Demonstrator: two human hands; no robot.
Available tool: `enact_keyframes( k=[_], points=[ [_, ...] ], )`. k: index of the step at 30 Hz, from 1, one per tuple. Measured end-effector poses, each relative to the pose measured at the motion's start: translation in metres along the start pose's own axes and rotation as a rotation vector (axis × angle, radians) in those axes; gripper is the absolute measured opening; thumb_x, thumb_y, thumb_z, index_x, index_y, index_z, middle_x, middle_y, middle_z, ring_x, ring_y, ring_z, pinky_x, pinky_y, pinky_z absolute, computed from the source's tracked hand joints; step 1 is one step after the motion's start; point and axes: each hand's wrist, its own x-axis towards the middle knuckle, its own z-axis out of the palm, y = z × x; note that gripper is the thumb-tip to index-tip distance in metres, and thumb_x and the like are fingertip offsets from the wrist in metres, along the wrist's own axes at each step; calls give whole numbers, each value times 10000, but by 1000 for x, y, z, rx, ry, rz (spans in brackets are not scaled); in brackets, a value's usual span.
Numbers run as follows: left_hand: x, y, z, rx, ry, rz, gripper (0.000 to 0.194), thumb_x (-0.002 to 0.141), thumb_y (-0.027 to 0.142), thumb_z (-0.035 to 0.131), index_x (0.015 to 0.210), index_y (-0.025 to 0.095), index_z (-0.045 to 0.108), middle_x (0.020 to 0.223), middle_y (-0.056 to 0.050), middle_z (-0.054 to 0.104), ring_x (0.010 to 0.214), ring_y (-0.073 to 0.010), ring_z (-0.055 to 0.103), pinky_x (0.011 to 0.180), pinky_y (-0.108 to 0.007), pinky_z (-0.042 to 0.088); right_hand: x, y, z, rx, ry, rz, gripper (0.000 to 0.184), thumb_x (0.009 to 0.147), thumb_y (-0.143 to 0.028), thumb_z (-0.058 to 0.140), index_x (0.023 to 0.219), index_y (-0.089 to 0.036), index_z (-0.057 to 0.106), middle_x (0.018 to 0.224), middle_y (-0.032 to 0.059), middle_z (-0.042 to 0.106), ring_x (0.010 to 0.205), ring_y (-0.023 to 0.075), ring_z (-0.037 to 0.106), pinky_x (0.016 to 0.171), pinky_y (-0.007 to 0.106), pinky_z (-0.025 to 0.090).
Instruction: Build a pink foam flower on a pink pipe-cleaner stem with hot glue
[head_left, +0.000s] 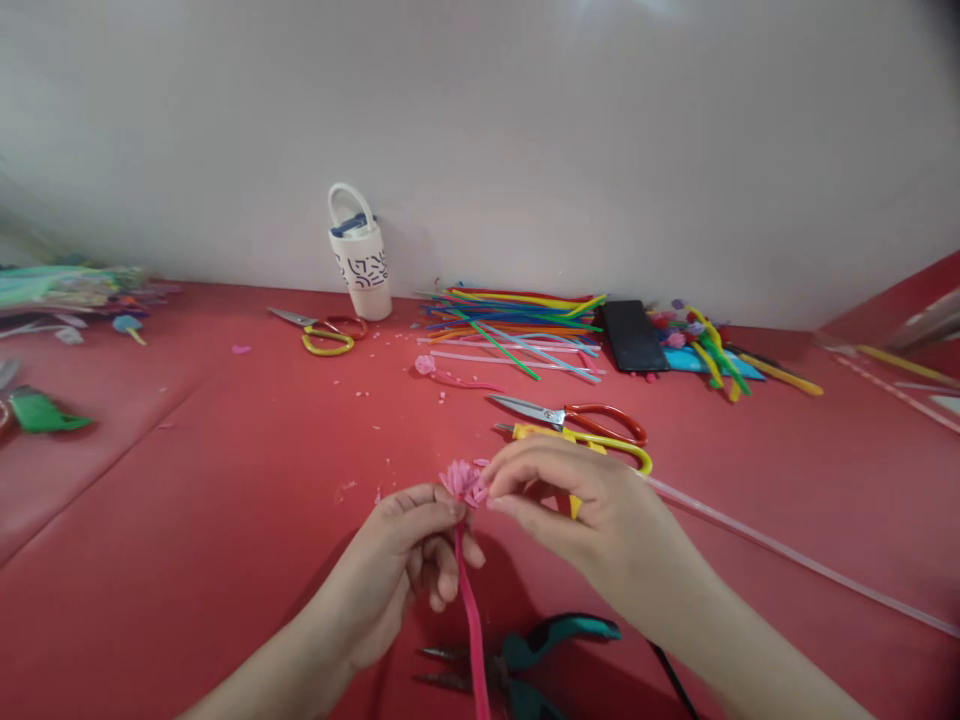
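Observation:
My left hand (pixel 416 540) pinches a pink craft flower (pixel 459 482) just under its head, thumb and forefinger at the top of its stem. The stem, a darker pink pipe cleaner (pixel 474 630), hangs down toward me past the bottom edge. My right hand (pixel 570 495) is closed at the right side of the flower head, thumb and fingertip pinching one of its light pink petals. Behind the right hand lies a yellow tool (pixel 529 433), partly hidden. Below both hands, pliers with teal handles (pixel 559 635) rest on the red table, crossed by the stem.
Scissors (pixel 600 415) lie beyond my right hand, another pair (pixel 328 335) at the back left. A white tumbler (pixel 364 265) stands by the wall. Coloured pipe cleaners (pixel 517 320), a black phone (pixel 634 335) and a finished-looking pink flower (pixel 425 366) lie along the back. Pink scraps are scattered about.

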Motion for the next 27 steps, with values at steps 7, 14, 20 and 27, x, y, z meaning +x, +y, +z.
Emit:
enact_keyframes(
  k=[7,14,20,27],
  points=[
    [-3,-2,1,8,-62,-13,124,779,183,552,664,143,567,520,-34,675,273,-41,468,269,-99,350,4,8,10,42,38,41,123,756,-126,613,680,-215,652,807,-16,537,777,127,550,739,267,431],
    [-6,-4,0,8,-98,-24,119,784,181,547,672,146,566,523,-36,676,272,-48,477,273,-108,377,4,9,12,23,62,17,130,756,-123,594,683,-212,654,790,-13,533,754,130,542,716,272,423],
    [-6,-4,0,3,-114,-24,131,777,185,557,651,153,558,509,-34,674,273,-61,495,273,-113,370,3,8,12,26,75,8,130,753,-132,590,668,-213,644,785,-10,537,753,136,541,713,275,426],
    [-6,-3,0,8,-138,-23,117,775,170,546,669,143,584,498,-42,673,267,-53,492,263,-97,319,0,10,15,4,101,-35,125,768,-125,581,683,-205,625,796,-7,531,765,137,534,714,274,411]
  ],
)
